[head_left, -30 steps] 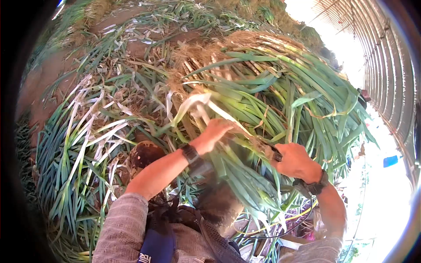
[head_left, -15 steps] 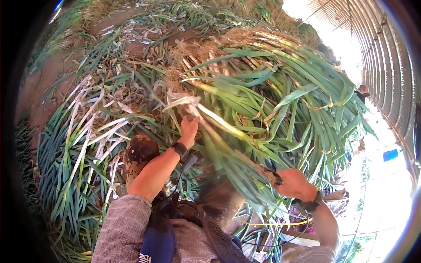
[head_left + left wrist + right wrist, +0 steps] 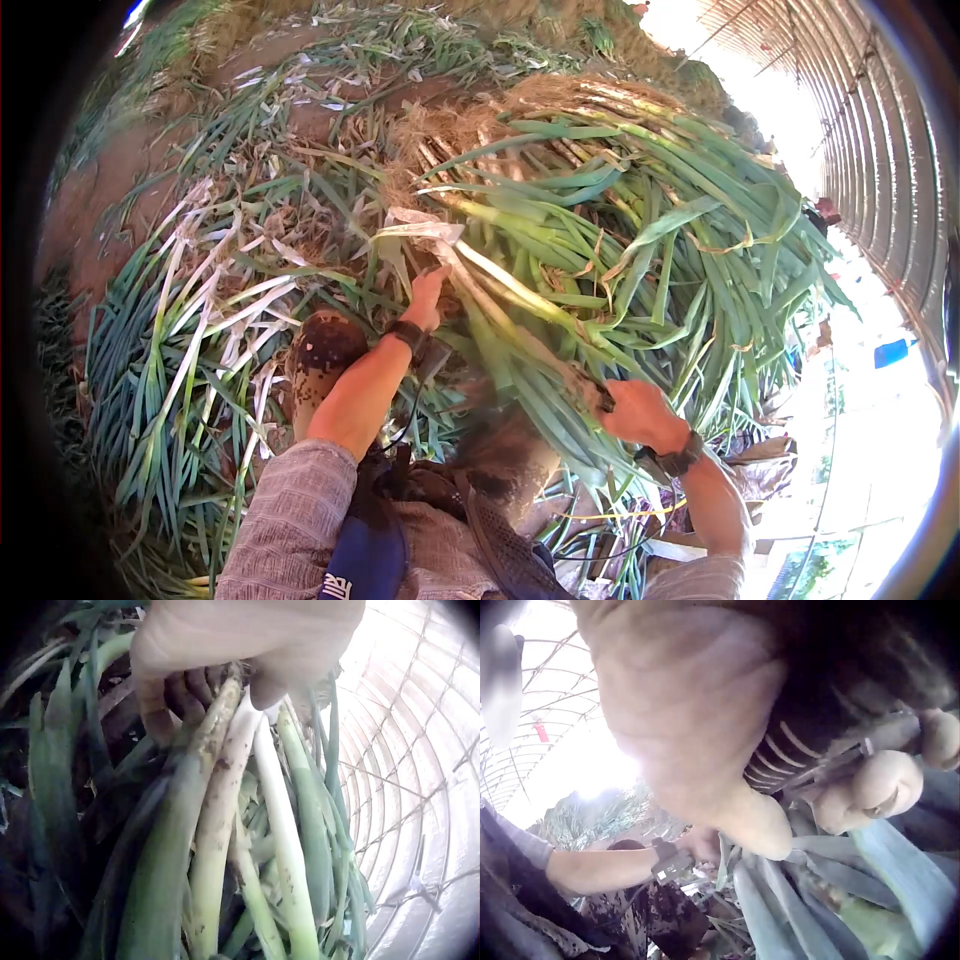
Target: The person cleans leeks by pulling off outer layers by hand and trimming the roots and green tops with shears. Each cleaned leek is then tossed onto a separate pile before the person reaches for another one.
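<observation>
My left hand (image 3: 426,300) curls its fingers and thumb round the pale lower stalks of leeks (image 3: 482,290), near their root end. In the left wrist view several stalks (image 3: 223,787) run down from beneath that hand, some streaked with soil. Their green leaves slant across toward my right hand (image 3: 648,415), which grips a knife-like tool (image 3: 578,382) with a brownish blade lying along the leaves. The right wrist view has the tool's black ribbed handle (image 3: 780,756) inside the curled fingers, the thumb close against it. Much of the blade is hidden there.
A big heap of leeks (image 3: 640,210), roots toward the back, lies ahead and to the right. More leeks (image 3: 150,410) spread over the ground at left, with loose peelings (image 3: 290,240) among them. A bent knee (image 3: 325,345) is beside my left forearm. A ribbed wall (image 3: 890,150) curves along the right.
My left hand has drawn back to the left, toward the leeks' root end. The right hand, still holding the tool, has come lower and closer to the body.
</observation>
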The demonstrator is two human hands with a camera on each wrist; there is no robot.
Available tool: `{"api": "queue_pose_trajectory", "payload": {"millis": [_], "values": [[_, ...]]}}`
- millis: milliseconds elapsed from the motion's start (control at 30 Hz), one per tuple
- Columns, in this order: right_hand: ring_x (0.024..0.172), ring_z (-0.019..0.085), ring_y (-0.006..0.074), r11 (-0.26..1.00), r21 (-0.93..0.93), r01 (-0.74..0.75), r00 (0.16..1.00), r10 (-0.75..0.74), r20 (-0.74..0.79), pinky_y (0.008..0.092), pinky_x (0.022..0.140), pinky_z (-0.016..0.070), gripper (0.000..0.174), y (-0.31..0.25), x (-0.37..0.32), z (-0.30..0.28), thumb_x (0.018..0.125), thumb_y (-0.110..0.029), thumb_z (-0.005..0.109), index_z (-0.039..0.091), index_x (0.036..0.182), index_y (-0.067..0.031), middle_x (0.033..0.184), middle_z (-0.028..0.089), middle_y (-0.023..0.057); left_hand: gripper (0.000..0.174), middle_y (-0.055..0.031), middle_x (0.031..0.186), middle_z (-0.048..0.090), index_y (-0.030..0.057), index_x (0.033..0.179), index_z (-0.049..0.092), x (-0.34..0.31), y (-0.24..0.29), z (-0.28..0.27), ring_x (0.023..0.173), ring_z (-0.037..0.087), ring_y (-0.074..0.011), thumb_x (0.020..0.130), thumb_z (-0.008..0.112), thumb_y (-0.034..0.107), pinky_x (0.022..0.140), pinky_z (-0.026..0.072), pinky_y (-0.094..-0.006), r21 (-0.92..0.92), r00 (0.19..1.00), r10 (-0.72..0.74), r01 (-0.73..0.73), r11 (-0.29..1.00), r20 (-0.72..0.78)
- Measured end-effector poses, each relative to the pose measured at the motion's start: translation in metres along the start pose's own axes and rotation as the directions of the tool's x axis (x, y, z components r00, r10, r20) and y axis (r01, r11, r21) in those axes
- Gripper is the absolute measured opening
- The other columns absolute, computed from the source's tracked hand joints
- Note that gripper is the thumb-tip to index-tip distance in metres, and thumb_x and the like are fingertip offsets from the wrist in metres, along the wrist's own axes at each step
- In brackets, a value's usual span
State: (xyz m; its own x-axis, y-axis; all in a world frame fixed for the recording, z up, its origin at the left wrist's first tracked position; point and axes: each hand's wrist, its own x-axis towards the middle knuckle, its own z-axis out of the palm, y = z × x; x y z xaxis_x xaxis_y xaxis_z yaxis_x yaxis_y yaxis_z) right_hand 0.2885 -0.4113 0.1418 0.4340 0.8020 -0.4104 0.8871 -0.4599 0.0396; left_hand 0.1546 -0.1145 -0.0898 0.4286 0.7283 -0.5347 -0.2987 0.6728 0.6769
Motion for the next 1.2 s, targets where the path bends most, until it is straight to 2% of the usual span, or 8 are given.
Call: {"api": "queue_pose_trajectory", "payload": {"millis": [100, 167, 367, 533, 633, 933, 1000, 1200], "values": [[0.079, 0.062, 0.0466, 0.998, 0.045, 0.038, 0.998, -0.036, -0.047, 0.0529, 0.072, 0.0495, 0.033, -0.014, 0.017, -0.005, 0.082, -0.034, 0.066, 0.064, 0.089, -0.002, 0.081, 0.065, 0.026, 0.032, -0.0054, 0.097, 0.059, 0.0103, 0.114, 0.052, 0.013, -0.005, -0.004, 0.081, 0.06, -0.0201, 0.09, 0.067, 0.026, 0.068, 0.0521, -0.0381, -0.066, 0.975, -0.061, 0.077, 0.995, 0.215], [0.079, 0.063, 0.0464, 0.994, 0.081, 0.071, 0.995, -0.065, -0.076, 0.052, 0.073, 0.0504, 0.037, -0.015, 0.035, -0.003, 0.085, -0.039, 0.062, 0.066, 0.088, -0.0025, 0.083, 0.066, 0.0261, 0.031, -0.0032, 0.106, 0.062, 0.0108, 0.119, 0.058, -0.006, 0.006, 0.009, 0.098, 0.059, -0.02, 0.095, 0.064, 0.031, 0.08, 0.0511, -0.0423, -0.25, 0.928, 0.034, 0.065, 0.966, 0.371], [0.079, 0.066, 0.0437, 0.979, 0.168, 0.115, 0.984, -0.089, -0.154, 0.0495, 0.073, 0.0517, 0.041, -0.018, 0.061, -0.017, 0.089, -0.045, 0.059, 0.069, 0.089, -0.0055, 0.083, 0.067, 0.0238, 0.029, -0.002, 0.11, 0.061, 0.0119, 0.12, 0.057, -0.046, 0.041, 0.021, 0.102, 0.06, -0.0186, 0.1, 0.056, 0.033, 0.084, 0.0518, -0.0422, -0.209, 0.886, 0.172, -0.087, 0.974, 0.431], [0.076, 0.064, 0.0441, 0.979, 0.119, 0.166, 0.967, -0.138, -0.214, 0.0482, 0.068, 0.0511, 0.032, -0.04, 0.05, -0.015, 0.085, -0.035, 0.066, 0.066, 0.093, -0.0046, 0.079, 0.065, 0.0252, 0.035, -0.0041, 0.108, 0.064, 0.011, 0.12, 0.058, -0.034, 0.029, 0.009, 0.097, 0.064, -0.0211, 0.101, 0.053, 0.04, 0.086, 0.0531, -0.0436, -0.179, 0.901, 0.071, 0.007, 0.984, 0.428], [0.075, 0.064, 0.0448, 0.978, 0.132, 0.163, 0.951, -0.12, -0.286, 0.0493, 0.068, 0.0514, 0.033, -0.051, 0.055, -0.017, 0.086, -0.037, 0.064, 0.067, 0.091, -0.0045, 0.077, 0.065, 0.0246, 0.04, -0.0066, 0.108, 0.067, 0.0092, 0.116, 0.059, -0.041, 0.013, 0.01, 0.096, 0.065, -0.0227, 0.101, 0.051, 0.045, 0.084, 0.0546, -0.046, -0.137, 0.838, 0.072, 0.004, 0.99, 0.54], [0.084, 0.065, 0.0465, 0.979, 0.002, 0.205, 0.966, -0.202, -0.164, 0.0525, 0.078, 0.0507, 0.047, -0.083, 0.113, -0.043, 0.089, -0.044, 0.053, 0.069, 0.089, 0.0004, 0.087, 0.068, 0.0265, 0.042, -0.0047, 0.104, 0.065, 0.0092, 0.121, 0.059, -0.059, -0.02, 0.005, 0.086, 0.065, -0.017, 0.1, 0.054, 0.046, 0.075, 0.0546, -0.0393, 0.02, 0.795, 0.03, -0.052, 0.998, 0.606], [0.084, 0.063, 0.0425, 0.969, -0.022, 0.247, 0.955, -0.247, -0.163, 0.0496, 0.075, 0.0505, 0.035, -0.09, 0.124, -0.044, 0.083, -0.037, 0.065, 0.065, 0.087, -0.0019, 0.083, 0.066, 0.0249, 0.042, -0.0034, 0.104, 0.065, 0.009, 0.122, 0.059, -0.062, -0.021, 0.004, 0.086, 0.064, -0.0157, 0.099, 0.057, 0.044, 0.072, 0.0543, -0.0355, 0.046, 0.779, -0.018, -0.014, 0.999, 0.627], [0.078, 0.062, 0.0427, 0.974, 0.025, 0.227, 0.963, -0.221, -0.157, 0.0486, 0.071, 0.0502, 0.035, -0.082, 0.107, -0.055, 0.083, -0.038, 0.065, 0.064, 0.088, -0.0032, 0.081, 0.065, 0.0215, 0.039, -0.004, 0.109, 0.064, 0.0061, 0.121, 0.06, -0.064, 0.008, 0.013, 0.088, 0.065, -0.0159, 0.097, 0.062, 0.037, 0.072, 0.0557, -0.0326, 0.115, 0.768, 0.026, -0.129, 0.985, 0.64]]}}
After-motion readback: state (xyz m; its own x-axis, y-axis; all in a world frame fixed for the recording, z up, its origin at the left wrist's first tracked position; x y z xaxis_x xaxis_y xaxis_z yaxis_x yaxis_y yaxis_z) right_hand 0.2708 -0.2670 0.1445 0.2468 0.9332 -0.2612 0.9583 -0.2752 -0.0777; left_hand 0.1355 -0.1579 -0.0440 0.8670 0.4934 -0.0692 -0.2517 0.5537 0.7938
